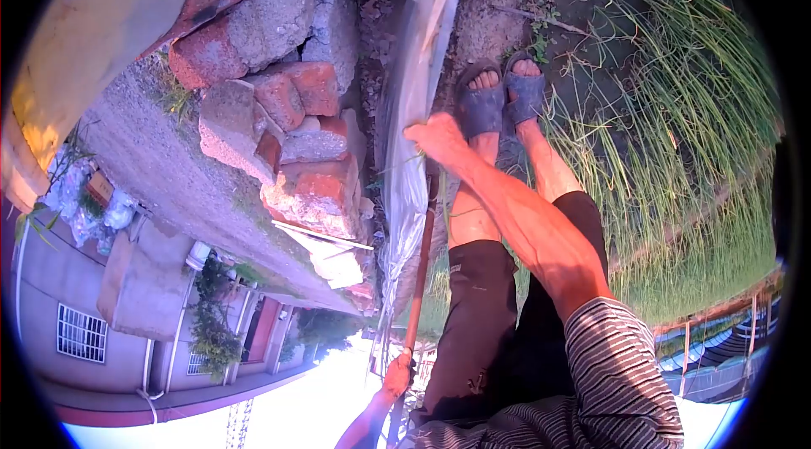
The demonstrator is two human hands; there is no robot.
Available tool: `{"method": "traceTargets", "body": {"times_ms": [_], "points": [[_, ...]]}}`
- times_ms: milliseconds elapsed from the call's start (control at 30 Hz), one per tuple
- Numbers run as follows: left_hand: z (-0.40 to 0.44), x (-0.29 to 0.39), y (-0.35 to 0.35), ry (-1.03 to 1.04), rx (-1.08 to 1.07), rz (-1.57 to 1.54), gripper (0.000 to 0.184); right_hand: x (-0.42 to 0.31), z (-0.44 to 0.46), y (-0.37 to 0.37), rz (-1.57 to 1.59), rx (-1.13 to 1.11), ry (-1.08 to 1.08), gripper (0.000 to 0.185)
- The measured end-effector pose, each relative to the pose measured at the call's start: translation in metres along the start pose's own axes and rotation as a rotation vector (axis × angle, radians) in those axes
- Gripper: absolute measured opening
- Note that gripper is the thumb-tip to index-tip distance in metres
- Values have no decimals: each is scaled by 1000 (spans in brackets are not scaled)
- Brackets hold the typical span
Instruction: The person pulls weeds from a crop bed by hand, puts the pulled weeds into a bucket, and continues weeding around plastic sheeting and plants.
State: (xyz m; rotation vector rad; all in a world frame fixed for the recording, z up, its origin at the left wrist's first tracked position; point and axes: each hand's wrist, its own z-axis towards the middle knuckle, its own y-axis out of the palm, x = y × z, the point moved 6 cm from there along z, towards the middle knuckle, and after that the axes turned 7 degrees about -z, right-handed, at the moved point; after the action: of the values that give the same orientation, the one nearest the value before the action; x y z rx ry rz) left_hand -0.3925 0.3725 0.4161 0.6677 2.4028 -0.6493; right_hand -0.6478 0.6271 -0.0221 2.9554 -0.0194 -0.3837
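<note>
My right hand (439,141) is closed at the edge of a translucent plastic sheet (407,187), which hangs in a long upright strip. Its fingertips press together on the sheet; exactly what lies between them is partly hidden. Lower in the view, my left hand (397,375) wraps around a thin brown pole (420,280) beside the sheet. The pole's upper end passes behind the plastic near my right wrist. My feet, in dark open-toed sandals (480,103), stand on bare soil just right of the sheet.
Stacked broken bricks and concrete blocks (270,10) line the left of the sheet. Tall thin green plants (676,111) grow close on the right. Beyond the bricks runs a gravel path (194,162), with a grey house (59,280) appearing upside down. A pale curved object (110,18) fills the upper left.
</note>
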Motion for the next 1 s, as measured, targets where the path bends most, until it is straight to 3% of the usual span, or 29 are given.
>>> {"method": "traceTargets", "body": {"times_ms": [133,200,233,300,400,500,567,600,667,767,867,933,1000], "points": [[4,0,-4,-76,-193,26,64,-2,-30,-7,2,-127,-40,39],[32,-26,-7,-175,-377,-206,63,6,-28,-18,14,-178,-58,40],[33,-25,-12,-217,-447,-128,61,12,-26,-22,6,-208,-61,40],[44,13,-21,-189,-510,366,59,13,-30,-34,1,-247,27,36],[72,106,-22,54,-363,785,55,5,-32,-52,-6,-334,83,38],[102,238,-20,350,-176,205,28,-2,-19,-74,23,-382,-112,28],[138,317,-22,526,-79,-143,21,-19,-30,-102,38,-377,-160,24],[144,356,-16,581,-73,-308,25,-33,-36,-122,25,-359,-181,25],[178,404,-5,678,7,-337,29,-39,-41,-152,56,-317,-115,31],[244,442,8,897,157,-68,38,-32,-33,-188,77,-247,-49,30],[287,476,15,947,353,158,49,-19,-10,-204,4,-161,-37,29],[394,477,10,931,278,-106,60,-27,-1,-198,1,-178,-62,29],[398,498,9,926,310,-94,70,-36,11,-195,-35,-201,-57,29]]}}
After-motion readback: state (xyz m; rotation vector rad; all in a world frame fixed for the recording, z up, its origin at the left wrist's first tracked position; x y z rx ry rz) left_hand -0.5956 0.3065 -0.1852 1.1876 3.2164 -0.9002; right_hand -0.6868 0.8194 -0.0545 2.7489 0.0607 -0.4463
